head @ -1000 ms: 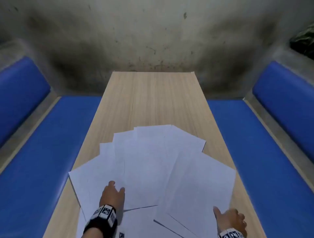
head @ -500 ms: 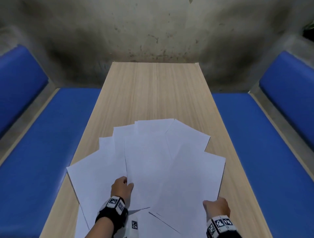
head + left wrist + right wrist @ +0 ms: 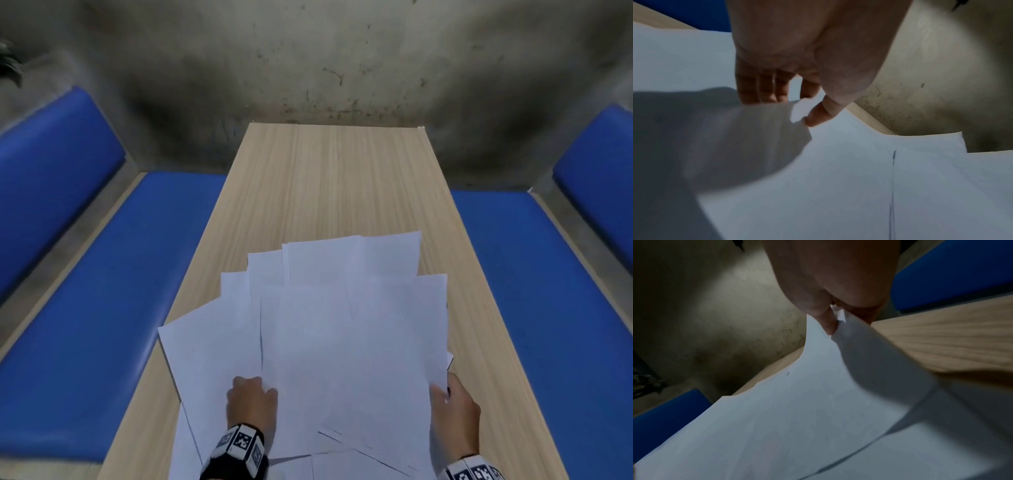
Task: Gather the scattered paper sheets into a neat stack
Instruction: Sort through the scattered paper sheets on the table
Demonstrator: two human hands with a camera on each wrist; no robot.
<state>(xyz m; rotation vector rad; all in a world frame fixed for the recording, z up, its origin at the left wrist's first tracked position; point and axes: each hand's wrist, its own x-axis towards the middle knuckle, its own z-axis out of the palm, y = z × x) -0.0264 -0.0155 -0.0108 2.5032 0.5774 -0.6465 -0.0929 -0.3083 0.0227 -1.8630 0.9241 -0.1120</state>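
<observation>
Light wood table [image 3: 329,178] w/ fanned white paper sheets [image 3: 349,335] on near end

the far half of the long pale wood-grain table [image 3: 329,178] lies bare, open to a hand from either side. the near half is covered by overlapping white paper sheets [image 3: 342,325] fanned from the left edge almost to the right one; a bare strip of wood runs along the right side. the left hand [image 3: 251,404] and the right hand [image 3: 455,418] sit at the near corners of the fan. a stained grey concrete wall [image 3: 325,61] closes off the far end, touching the table. blue padded benches [image 3: 85,308] flank both long sides below table height.
</observation>
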